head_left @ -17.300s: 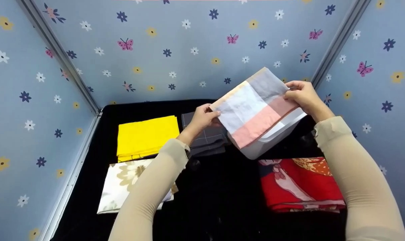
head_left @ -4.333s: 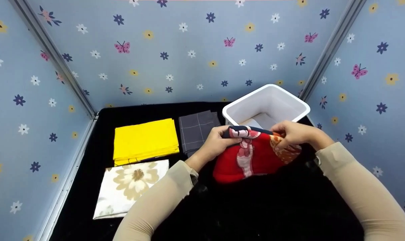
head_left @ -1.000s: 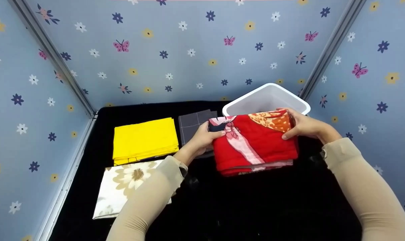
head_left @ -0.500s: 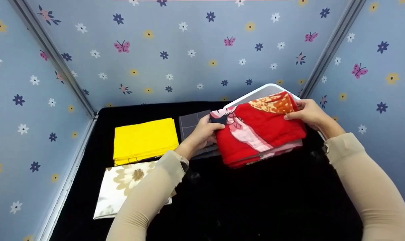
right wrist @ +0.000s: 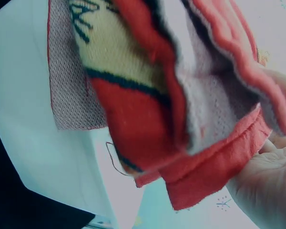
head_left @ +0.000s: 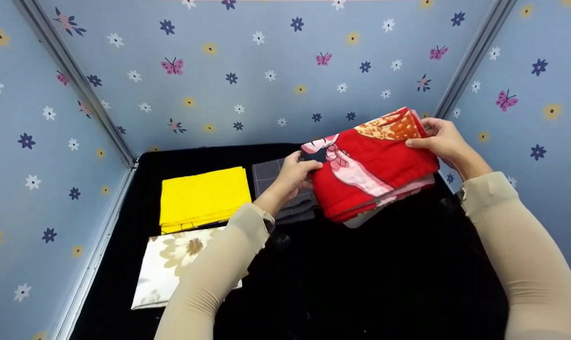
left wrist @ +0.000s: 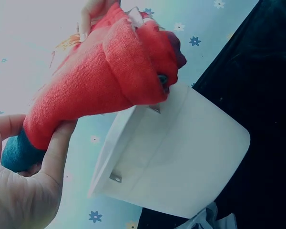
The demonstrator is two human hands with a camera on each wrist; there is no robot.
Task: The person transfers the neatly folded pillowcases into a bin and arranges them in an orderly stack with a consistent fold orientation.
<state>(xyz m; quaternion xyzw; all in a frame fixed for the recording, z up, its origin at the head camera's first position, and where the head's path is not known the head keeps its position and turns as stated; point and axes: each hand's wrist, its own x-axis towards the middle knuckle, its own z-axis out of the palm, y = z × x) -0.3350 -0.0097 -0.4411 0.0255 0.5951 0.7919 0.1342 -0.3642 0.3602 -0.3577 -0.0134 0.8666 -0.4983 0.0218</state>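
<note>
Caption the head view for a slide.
Both hands, left hand and right hand, hold a folded red cloth above the white bin.

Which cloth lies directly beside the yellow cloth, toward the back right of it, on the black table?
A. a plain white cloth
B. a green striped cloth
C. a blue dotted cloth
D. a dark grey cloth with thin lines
D: the dark grey cloth with thin pale lines lies right next to the yellow cloth, partly behind the left hand that holds the red towel.

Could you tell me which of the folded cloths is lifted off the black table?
The red patterned cloth, held by both hands above the white bin; the others lie flat.
</note>
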